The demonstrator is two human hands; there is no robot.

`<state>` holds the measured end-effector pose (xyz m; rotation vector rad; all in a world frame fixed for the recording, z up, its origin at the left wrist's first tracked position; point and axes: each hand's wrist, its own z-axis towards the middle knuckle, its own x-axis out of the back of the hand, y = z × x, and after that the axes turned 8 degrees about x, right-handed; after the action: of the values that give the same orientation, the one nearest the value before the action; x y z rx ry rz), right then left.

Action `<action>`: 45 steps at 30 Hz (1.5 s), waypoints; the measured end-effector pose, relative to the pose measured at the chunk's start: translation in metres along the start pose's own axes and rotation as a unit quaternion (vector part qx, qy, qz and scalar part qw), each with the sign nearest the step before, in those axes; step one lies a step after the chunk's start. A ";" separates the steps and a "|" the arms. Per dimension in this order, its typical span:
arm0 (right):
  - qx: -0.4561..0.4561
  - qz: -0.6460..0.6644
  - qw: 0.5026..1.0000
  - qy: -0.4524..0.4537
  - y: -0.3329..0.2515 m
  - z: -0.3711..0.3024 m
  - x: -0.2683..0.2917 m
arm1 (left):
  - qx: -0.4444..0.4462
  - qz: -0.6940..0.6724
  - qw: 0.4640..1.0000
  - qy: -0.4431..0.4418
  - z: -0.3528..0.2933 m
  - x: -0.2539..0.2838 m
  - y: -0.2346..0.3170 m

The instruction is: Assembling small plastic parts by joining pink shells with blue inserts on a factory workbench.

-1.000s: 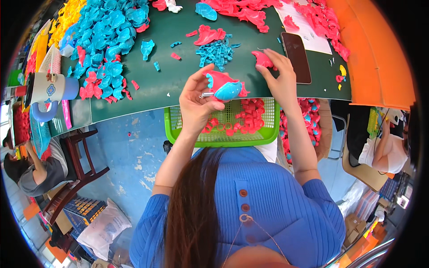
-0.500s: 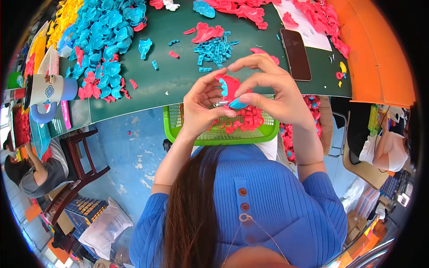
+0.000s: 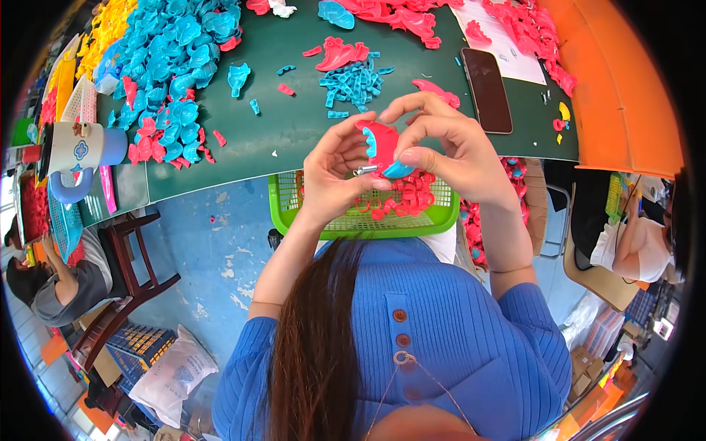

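Observation:
Between my two hands is a red and blue plastic toy piece [image 3: 383,147] with a toothed blue edge on its left side. My left hand [image 3: 334,165] is closed on the piece from the left, and a small metal part [image 3: 365,170] shows by its thumb. With thumb and fingers, my right hand [image 3: 448,147] pinches the piece at its right, near the blue lower end. Both hands are above a green basket [image 3: 360,229] of red ring-like parts [image 3: 412,197]. Just beyond them on the table lies a heap of small blue strips [image 3: 354,87] with a red shell piece [image 3: 341,53] behind it.
Blue shell pieces [image 3: 165,66] are piled at the left of the green table [image 3: 228,162], near a white and blue mug [image 3: 79,151]. A phone [image 3: 487,90] lies at the right, before an orange panel [image 3: 618,81]. People [image 3: 66,279] sit at both sides.
The toy piece has shifted slightly right and turned a little in my fingers. My right hand has moved slightly; both hands keep their hold.

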<state>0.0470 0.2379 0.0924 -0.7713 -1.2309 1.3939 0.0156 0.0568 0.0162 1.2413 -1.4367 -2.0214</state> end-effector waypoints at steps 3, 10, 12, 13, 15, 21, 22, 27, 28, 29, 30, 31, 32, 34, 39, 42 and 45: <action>0.012 -0.022 1.000 -0.015 0.000 0.001 0.001 | 0.005 -0.005 1.000 0.002 0.000 0.000 0.000; 0.030 -0.054 0.998 -0.019 0.001 0.002 -0.002 | 0.008 -0.008 1.000 -0.003 0.000 0.001 0.002; 0.029 -0.063 0.998 -0.014 0.002 0.001 -0.004 | -0.001 0.006 1.000 0.009 0.000 0.001 0.002; 0.032 -0.085 0.996 -0.005 0.002 0.000 -0.005 | -0.001 0.006 1.000 0.009 0.000 0.001 0.002; 0.035 -0.106 0.994 0.004 0.004 0.000 -0.007 | 0.009 -0.002 1.000 0.025 0.000 0.001 0.002; 0.054 -0.119 0.991 0.015 0.007 -0.001 -0.007 | 0.016 -0.016 0.999 0.039 0.000 0.004 -0.004; 0.051 -0.111 0.992 0.014 0.008 -0.002 -0.007 | 0.016 -0.016 0.999 0.038 -0.001 0.005 -0.006; 0.076 -0.111 0.991 0.006 0.013 -0.002 -0.003 | 0.000 0.001 0.999 0.053 -0.002 0.006 -0.012; 0.086 -0.107 0.990 0.026 0.014 -0.002 -0.003 | 0.000 0.000 0.999 0.052 -0.002 0.006 -0.012; 0.096 -0.104 0.989 0.046 0.015 -0.002 -0.003 | -0.008 0.010 0.998 0.064 -0.002 0.007 -0.011; 0.095 -0.105 0.989 0.046 0.018 -0.002 0.000 | -0.017 0.020 0.997 0.075 -0.001 0.008 -0.011; 0.067 -0.189 0.973 0.112 0.025 -0.002 0.008 | -0.017 0.020 0.997 0.076 -0.002 0.007 -0.008; 0.037 -0.272 0.945 0.178 0.034 -0.002 0.015 | -0.020 0.031 0.996 0.080 -0.002 0.007 -0.005; 0.024 -0.419 0.891 0.171 0.061 -0.008 0.025 | -0.023 0.042 0.995 0.085 -0.002 0.007 -0.004; -0.015 -0.527 0.841 0.123 0.095 -0.024 0.036 | -0.039 0.100 0.991 0.086 -0.001 0.006 -0.005; -0.045 -0.283 0.935 0.207 0.073 -0.018 0.034 | -0.021 0.123 0.987 0.098 0.000 0.001 -0.001; 0.057 -0.139 0.979 0.141 0.023 -0.012 0.015 | -0.020 0.136 0.985 0.107 -0.001 0.001 -0.004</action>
<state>0.0485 0.2581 0.0696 -0.6629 -0.9857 1.0757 0.0167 0.0573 0.0117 1.1368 -1.3711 -1.6744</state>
